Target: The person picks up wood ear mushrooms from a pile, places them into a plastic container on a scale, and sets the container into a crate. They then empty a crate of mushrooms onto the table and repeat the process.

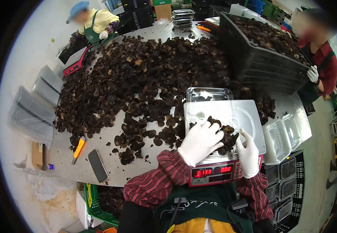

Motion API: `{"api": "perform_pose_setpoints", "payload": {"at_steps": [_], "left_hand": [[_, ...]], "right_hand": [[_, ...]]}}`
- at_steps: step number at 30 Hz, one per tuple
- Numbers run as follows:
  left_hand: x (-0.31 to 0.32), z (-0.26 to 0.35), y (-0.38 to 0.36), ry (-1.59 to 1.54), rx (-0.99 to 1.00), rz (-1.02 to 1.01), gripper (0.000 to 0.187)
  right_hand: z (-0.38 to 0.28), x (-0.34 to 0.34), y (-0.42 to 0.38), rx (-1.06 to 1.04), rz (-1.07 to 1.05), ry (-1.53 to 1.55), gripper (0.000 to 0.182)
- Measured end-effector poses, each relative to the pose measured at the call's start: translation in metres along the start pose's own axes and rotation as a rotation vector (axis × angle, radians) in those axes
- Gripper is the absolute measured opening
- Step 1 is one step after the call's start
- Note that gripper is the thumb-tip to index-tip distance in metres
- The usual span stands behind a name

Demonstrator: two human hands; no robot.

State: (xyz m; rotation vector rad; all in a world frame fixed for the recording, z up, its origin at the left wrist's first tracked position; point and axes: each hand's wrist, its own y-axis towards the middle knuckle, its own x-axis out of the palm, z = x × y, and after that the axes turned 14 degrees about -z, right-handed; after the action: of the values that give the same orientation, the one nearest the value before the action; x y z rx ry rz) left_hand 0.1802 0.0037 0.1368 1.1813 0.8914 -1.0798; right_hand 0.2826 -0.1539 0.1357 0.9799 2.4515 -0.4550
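My left hand point(201, 143), in a white glove, lies over dark wood ear mushrooms point(227, 141) in a clear plastic box point(230, 113). Its fingers are spread and touch the mushrooms; what lies under the palm is hidden. My right hand point(249, 154), also gloved, is at the box's right side, thumb and forefinger apart beside a dark mushroom piece. The box sits on the white platform of a red scale point(209, 179), whose display reads 0.133 and 0.00. Behind it, a clear lidded-style tray point(209, 93) touches the scale's far edge.
A large mushroom heap point(149, 73) covers much of the metal table point(98, 145). A phone point(98, 166) and orange cutter point(79, 148) lie left. Clear boxes point(279, 139) stand right. A person point(319, 66) grips a tilted black crate point(269, 66); another person point(96, 25) stands far left.
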Motion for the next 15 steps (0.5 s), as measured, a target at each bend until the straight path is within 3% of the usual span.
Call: {"api": "perform_pose_setpoints", "payload": {"at_steps": [3, 6, 8, 10, 13, 15], "left_hand": [[-0.011, 0.006, 0.004, -0.021, -0.016, -0.091, 0.036], [-0.024, -0.004, -0.01, -0.213, -0.01, 0.014, 0.052], [-0.028, -0.015, -0.02, -0.292, -0.051, 0.12, 0.045], [-0.019, -0.032, -0.035, -0.408, -0.117, 0.214, 0.04], [-0.008, -0.037, -0.054, -0.569, -0.285, 0.389, 0.04], [0.001, -0.045, -0.075, -0.34, -0.378, 0.39, 0.039]], "right_hand": [[0.023, 0.001, 0.004, -0.103, 0.045, -0.049, 0.035], [0.026, -0.004, 0.001, -0.145, 0.073, -0.081, 0.036], [0.032, -0.004, 0.001, -0.133, 0.071, -0.008, 0.036], [0.055, -0.002, 0.004, -0.217, 0.114, -0.101, 0.036], [0.051, -0.002, 0.001, -0.17, 0.093, -0.153, 0.037], [0.051, -0.002, 0.001, -0.169, 0.098, -0.171, 0.038]]}}
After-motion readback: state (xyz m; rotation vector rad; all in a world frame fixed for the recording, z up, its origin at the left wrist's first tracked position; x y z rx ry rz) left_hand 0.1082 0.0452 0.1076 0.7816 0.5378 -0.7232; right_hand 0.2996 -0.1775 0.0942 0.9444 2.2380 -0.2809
